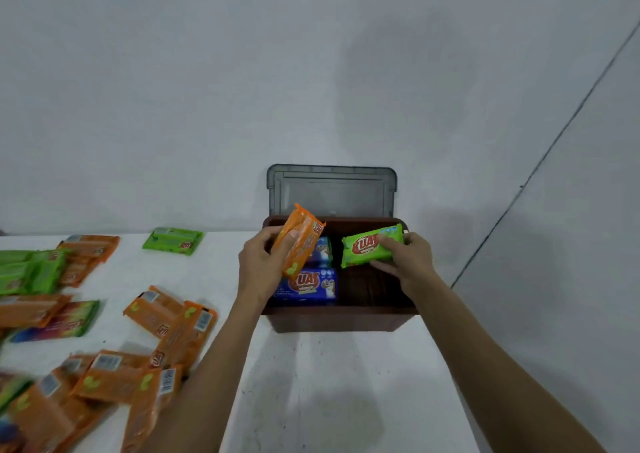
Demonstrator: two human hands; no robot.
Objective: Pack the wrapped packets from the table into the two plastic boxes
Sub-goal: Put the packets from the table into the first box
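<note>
White table [332, 387]: right hand [408, 262] grips green KUAT packet [362, 252].

An orange packet [300, 241] is gripped by the left hand [260, 266] and a green packet [370, 245] by the right hand [408, 262] over a brown box [346, 317] where blue packets [310, 284] are held.

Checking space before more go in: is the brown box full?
Partly full: brown box holds blue packets on its left; right floor shows bare.
</note>
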